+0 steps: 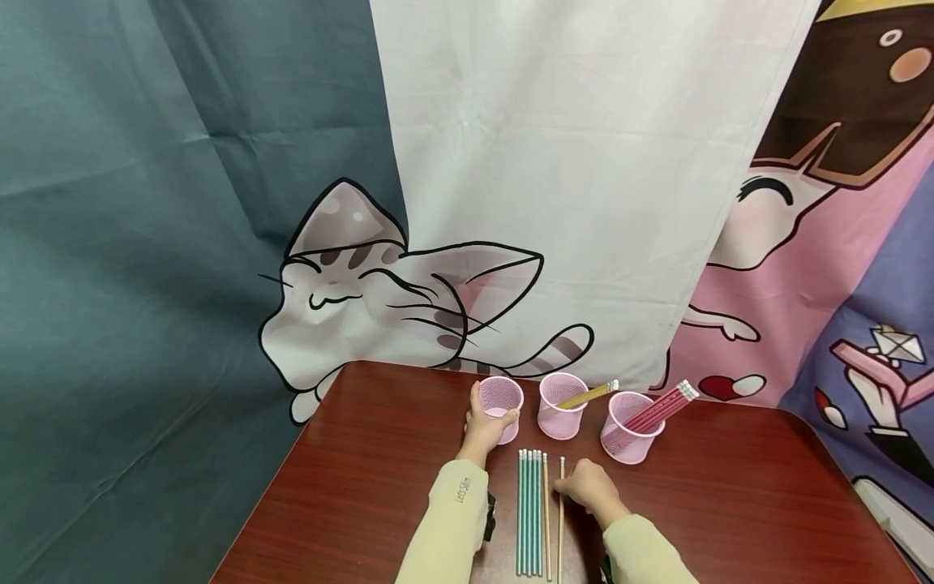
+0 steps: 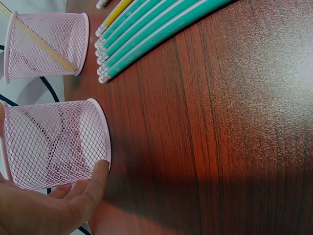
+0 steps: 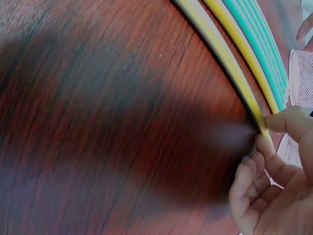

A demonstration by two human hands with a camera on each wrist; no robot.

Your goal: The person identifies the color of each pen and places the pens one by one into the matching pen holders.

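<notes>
My left hand (image 1: pixel 479 428) holds the leftmost pink mesh pencil cup (image 2: pixel 58 142), fingers on its outer side and thumb near the rim. No pencil shows inside this cup. My right hand (image 1: pixel 589 487) pinches a yellow pencil (image 3: pixel 239 81) between thumb and index finger, close to its eraser end. That pencil lies along the table, a small gap to the right of another yellow pencil (image 1: pixel 547 519). Several green pencils (image 1: pixel 529 515) lie side by side to the left of it, erasers pointing away from me.
A second pink mesh cup (image 1: pixel 560 423) stands in the middle with yellow pencil inside. To its right, a third cup (image 1: pixel 629 448) holds several red pencils (image 1: pixel 660 408). The brown table (image 1: pixel 350 470) ends at a printed cloth backdrop (image 1: pixel 584 162).
</notes>
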